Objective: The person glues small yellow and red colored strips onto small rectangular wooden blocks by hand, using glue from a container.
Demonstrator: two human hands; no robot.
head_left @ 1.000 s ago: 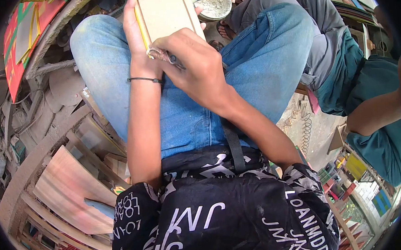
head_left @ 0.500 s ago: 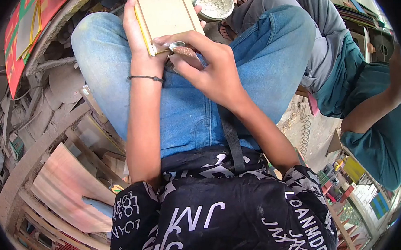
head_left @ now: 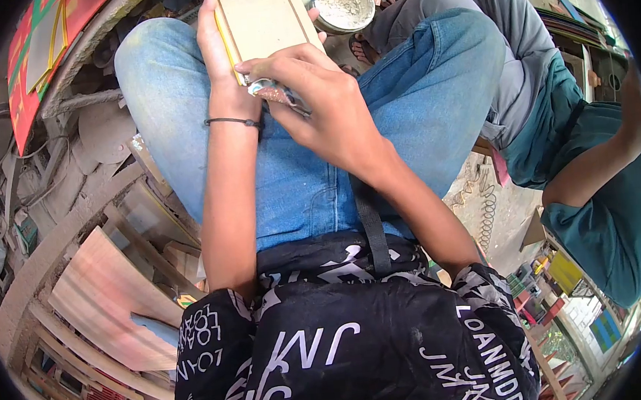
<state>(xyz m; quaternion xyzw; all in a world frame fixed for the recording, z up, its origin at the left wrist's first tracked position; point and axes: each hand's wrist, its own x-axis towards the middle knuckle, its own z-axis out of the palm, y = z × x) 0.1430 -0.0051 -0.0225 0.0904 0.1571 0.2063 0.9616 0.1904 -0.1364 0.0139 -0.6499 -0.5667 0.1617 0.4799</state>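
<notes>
A pale rectangular board (head_left: 267, 21) with brown lines along its face and a yellow edge lies over my lap at the top centre. My left hand (head_left: 213, 48) grips it from the left and underneath, fingertips showing at its right side. At the board's near end, my right hand (head_left: 313, 89) pinches a small brown speckled piece (head_left: 274, 93) with whitish paste on its tip. The fingers of that hand touch the board's lower left corner, and they partly hide the piece.
Beyond the board stands a bucket (head_left: 344, 5) of whitish paste. A co-worker in a teal shirt (head_left: 597, 218) and grey trousers sits close on the right. Wooden slatted furniture (head_left: 83, 313) fills the lower left, and red-green sheets (head_left: 35, 56) are at the upper left.
My right hand has shifted slightly left and turned, bringing the speckled piece closer to the board's lower left corner. My left hand and the board are nearly unmoved.
</notes>
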